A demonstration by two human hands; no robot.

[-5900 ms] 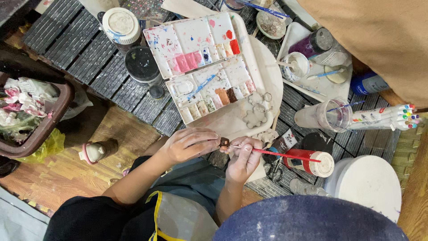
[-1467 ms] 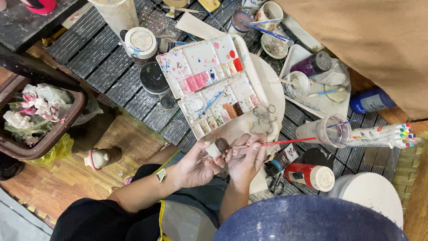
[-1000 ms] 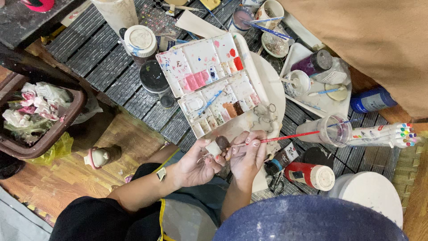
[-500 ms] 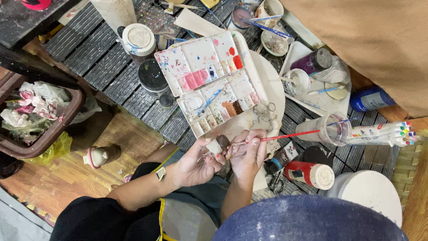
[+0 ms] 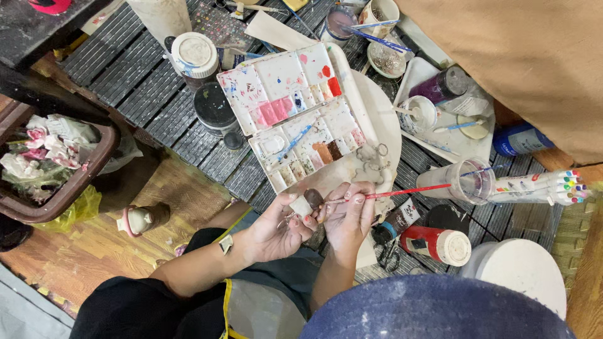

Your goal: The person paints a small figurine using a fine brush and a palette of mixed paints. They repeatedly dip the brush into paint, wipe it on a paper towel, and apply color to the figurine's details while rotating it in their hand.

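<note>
Fingers (image 5: 295,204) of left hand (image 5: 276,226) pinched on small figurine (image 5: 308,202), cream body, dark brown rounded top, held just below the paint palette (image 5: 295,113). Right hand (image 5: 348,216) fingers closed around red-handled brush (image 5: 402,191); bristle end meets the figurine's brown part, the tip itself too small to resolve. Handle runs right toward clear plastic cup (image 5: 471,181). Palette: white plastic, square wells, pink, red, brown stains. Slatted dark table (image 5: 119,69). Figurine's underside hidden by fingers.

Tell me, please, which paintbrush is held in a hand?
The red-handled paintbrush, gripped by the right hand; the blue one lies loose on the palette.
</note>
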